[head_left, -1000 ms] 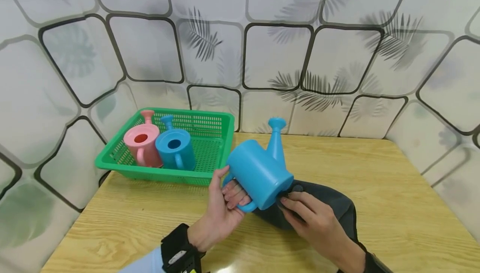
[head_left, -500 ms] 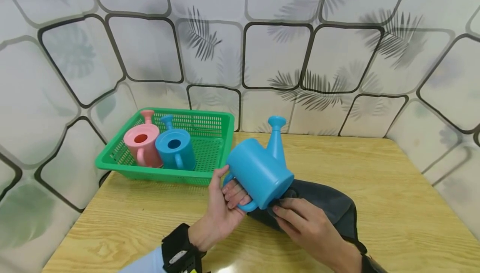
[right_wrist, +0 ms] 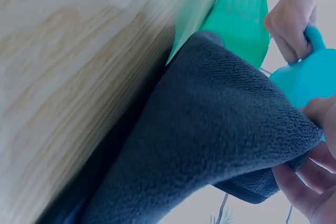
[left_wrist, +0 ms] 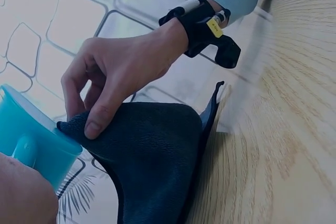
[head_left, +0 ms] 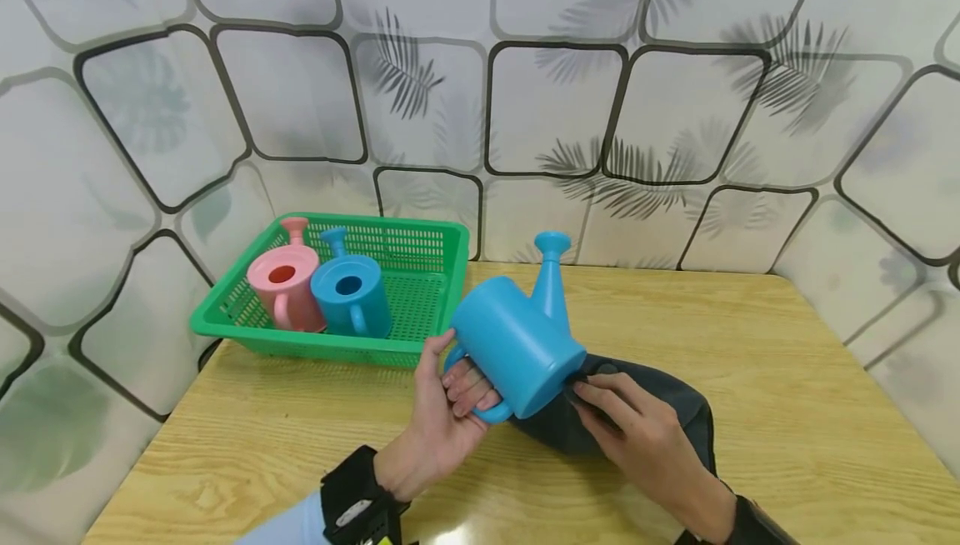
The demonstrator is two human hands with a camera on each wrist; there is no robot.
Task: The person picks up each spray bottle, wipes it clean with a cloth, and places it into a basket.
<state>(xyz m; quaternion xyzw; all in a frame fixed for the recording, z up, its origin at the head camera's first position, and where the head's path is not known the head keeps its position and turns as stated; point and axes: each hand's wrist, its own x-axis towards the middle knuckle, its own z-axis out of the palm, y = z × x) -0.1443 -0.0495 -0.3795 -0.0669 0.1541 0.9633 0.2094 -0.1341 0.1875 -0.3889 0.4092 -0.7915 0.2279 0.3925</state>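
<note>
My left hand (head_left: 450, 416) grips the handle of a blue watering can (head_left: 517, 345), which is tilted above the table with its spout pointing up. With thumb and fingers my right hand (head_left: 645, 437) pinches a dark grey cloth (head_left: 652, 387) at the can's base. In the left wrist view the pinched corner of the cloth (left_wrist: 152, 140) meets the rim of the can's bottom (left_wrist: 42, 135). The right wrist view shows the cloth (right_wrist: 210, 114) hanging in a fold from the fingers down to the table. The can's underside is mostly hidden in the head view.
A green basket (head_left: 300, 349) stands at the back left of the wooden table (head_left: 787, 412). Inside it sit a pink watering can (head_left: 296, 299) and another blue watering can (head_left: 367, 299), both upright. A patterned curtain-like wall (head_left: 555, 112) encloses the table's back and sides.
My right hand slid left along the can's base with the cloth, then moved back to the right. The left hand and the can have barely shifted.
</note>
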